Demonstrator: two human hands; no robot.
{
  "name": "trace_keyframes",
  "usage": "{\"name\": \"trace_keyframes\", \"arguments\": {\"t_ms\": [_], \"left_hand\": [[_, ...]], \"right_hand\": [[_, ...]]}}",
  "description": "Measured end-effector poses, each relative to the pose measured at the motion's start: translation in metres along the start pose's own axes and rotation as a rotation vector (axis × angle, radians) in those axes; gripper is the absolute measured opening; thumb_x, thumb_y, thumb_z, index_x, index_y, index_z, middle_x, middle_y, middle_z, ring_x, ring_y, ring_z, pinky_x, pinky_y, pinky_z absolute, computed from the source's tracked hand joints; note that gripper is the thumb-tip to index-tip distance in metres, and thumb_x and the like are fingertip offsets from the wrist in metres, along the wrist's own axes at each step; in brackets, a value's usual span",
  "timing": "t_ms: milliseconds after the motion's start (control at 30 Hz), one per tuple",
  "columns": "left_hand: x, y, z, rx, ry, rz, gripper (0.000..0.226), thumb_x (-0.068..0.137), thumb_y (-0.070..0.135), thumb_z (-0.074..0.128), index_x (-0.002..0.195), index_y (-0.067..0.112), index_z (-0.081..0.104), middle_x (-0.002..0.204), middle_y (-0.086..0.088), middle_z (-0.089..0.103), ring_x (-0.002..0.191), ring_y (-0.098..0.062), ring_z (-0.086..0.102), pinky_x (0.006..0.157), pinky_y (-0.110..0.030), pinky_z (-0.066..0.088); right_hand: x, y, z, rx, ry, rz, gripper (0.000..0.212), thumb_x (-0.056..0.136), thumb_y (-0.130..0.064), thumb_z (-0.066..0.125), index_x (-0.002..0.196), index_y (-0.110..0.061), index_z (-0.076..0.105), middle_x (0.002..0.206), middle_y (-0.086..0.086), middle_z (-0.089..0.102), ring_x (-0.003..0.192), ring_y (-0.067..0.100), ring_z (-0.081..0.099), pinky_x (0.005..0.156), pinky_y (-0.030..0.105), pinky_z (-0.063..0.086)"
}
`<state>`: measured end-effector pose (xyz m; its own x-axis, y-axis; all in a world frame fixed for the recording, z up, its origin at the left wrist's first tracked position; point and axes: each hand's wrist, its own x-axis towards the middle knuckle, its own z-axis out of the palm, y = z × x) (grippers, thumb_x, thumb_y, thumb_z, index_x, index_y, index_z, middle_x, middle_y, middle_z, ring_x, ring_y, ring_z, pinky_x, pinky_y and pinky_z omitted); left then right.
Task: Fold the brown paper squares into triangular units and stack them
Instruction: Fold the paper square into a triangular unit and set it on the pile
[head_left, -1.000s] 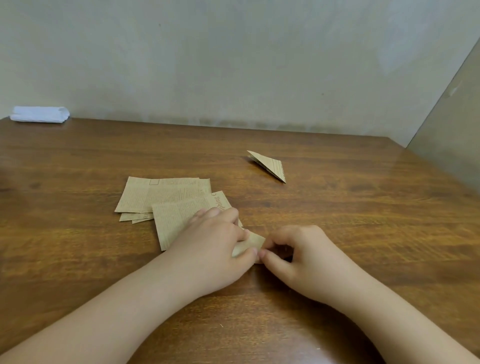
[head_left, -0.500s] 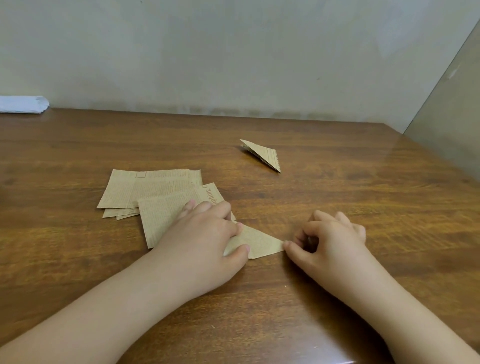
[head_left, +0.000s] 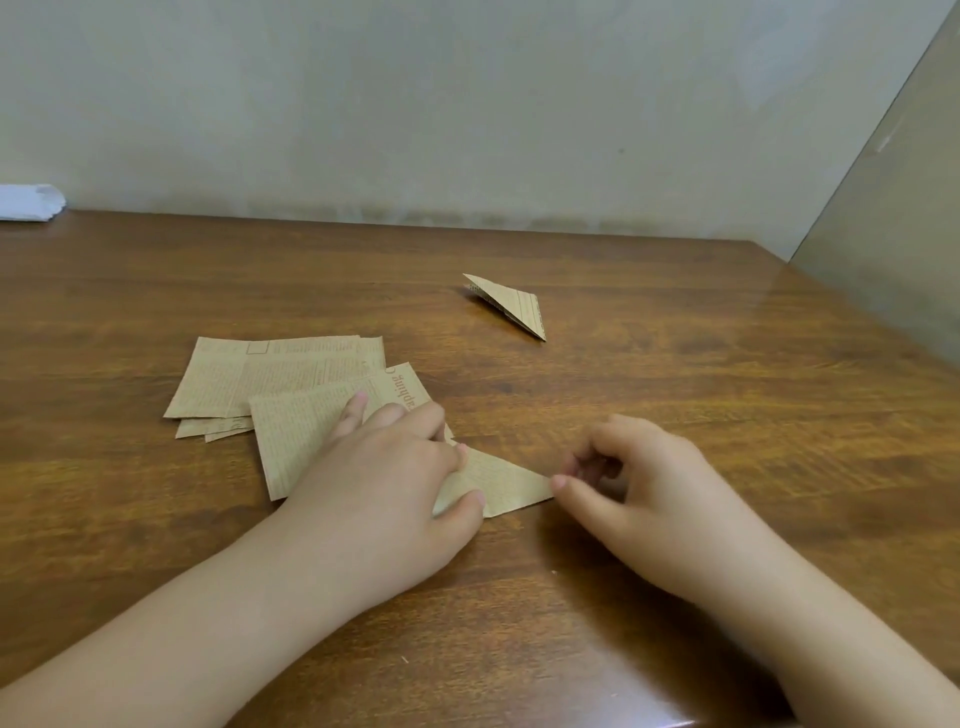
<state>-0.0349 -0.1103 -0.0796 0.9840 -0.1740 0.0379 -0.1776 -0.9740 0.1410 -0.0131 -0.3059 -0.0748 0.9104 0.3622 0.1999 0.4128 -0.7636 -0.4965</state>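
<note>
Head view: my left hand (head_left: 384, 467) presses flat on the folded triangle (head_left: 501, 486), fingers straight, thumb on its near edge; my right hand (head_left: 644, 483) has curled fingers, thumb tip touching the triangle's right point, grasping nothing. The triangle lies on the table (head_left: 675, 389) beside the loose unfolded squares (head_left: 280, 379); one finished unit (head_left: 511, 304) sits well apart. If my press slackens, I judge the crease could spring open or skew

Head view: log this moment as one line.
left hand presses triangle fold | right hand thumb at its tip | finished unit apart | flat squares waiting
</note>
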Motion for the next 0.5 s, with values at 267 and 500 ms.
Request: {"name": "trace_keyframes", "arguments": {"t_ms": [267,500], "left_hand": [[-0.003,0.008,0.005,0.077,0.047,-0.026,0.052,0.091,0.053,0.031,0.133,0.032,0.051,0.101,0.016,0.034,0.114,-0.009,0.040,0.118,-0.048,-0.004],[-0.004,0.008,0.004,0.085,0.019,-0.058,0.053,0.089,0.054,0.035,0.134,0.031,0.051,0.117,0.013,0.043,0.118,-0.012,0.041,0.117,-0.056,-0.002]], "right_hand": [[0.014,-0.021,0.035,-0.015,-0.058,-0.099,0.015,0.083,-0.035,0.054,0.070,-0.029,0.050,0.075,-0.011,0.053,0.080,0.006,0.047,0.083,0.028,0.039],[0.013,-0.017,0.035,0.040,-0.070,-0.102,0.013,0.078,-0.035,0.057,0.067,-0.029,0.053,0.071,-0.009,0.054,0.076,0.006,0.048,0.076,0.026,0.039]]}}
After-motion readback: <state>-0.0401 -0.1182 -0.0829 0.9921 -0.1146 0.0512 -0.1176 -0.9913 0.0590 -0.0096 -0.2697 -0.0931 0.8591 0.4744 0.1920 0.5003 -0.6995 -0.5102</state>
